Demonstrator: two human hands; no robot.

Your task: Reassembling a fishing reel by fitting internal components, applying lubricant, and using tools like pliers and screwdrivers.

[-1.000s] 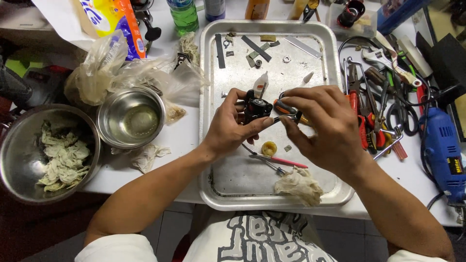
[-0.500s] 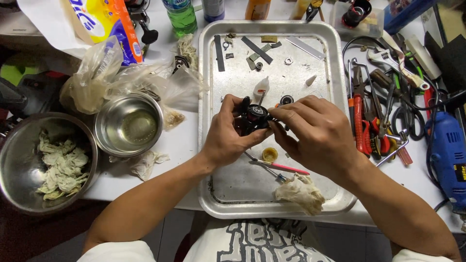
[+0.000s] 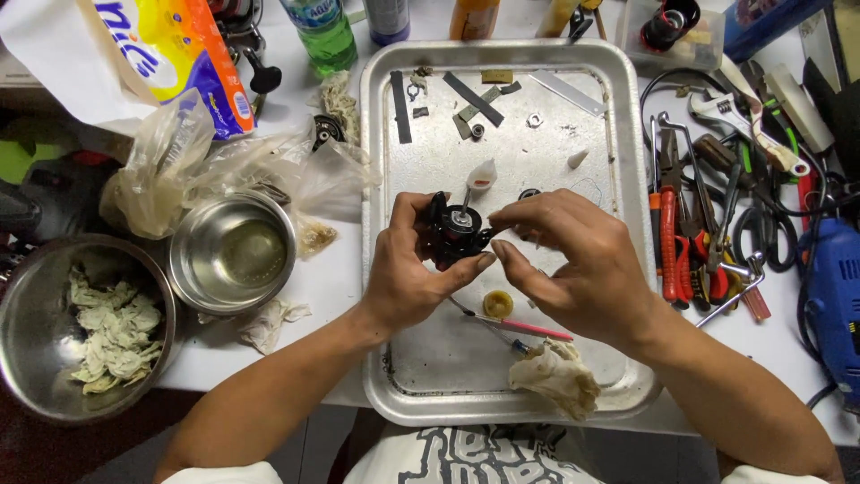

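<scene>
Left hand [image 3: 414,273] cradles small black mechanism [image 3: 455,231] over metal tray [image 3: 381,134] — catches loose parts. Right hand [image 3: 573,264] fingertips pinched narrow at its side — held part not discernible.

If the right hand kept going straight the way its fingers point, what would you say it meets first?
Most likely the black part held in the left hand: the right hand points leftward, fingertips already at its edge. From overhead I cannot tell whether they touch it.
</scene>
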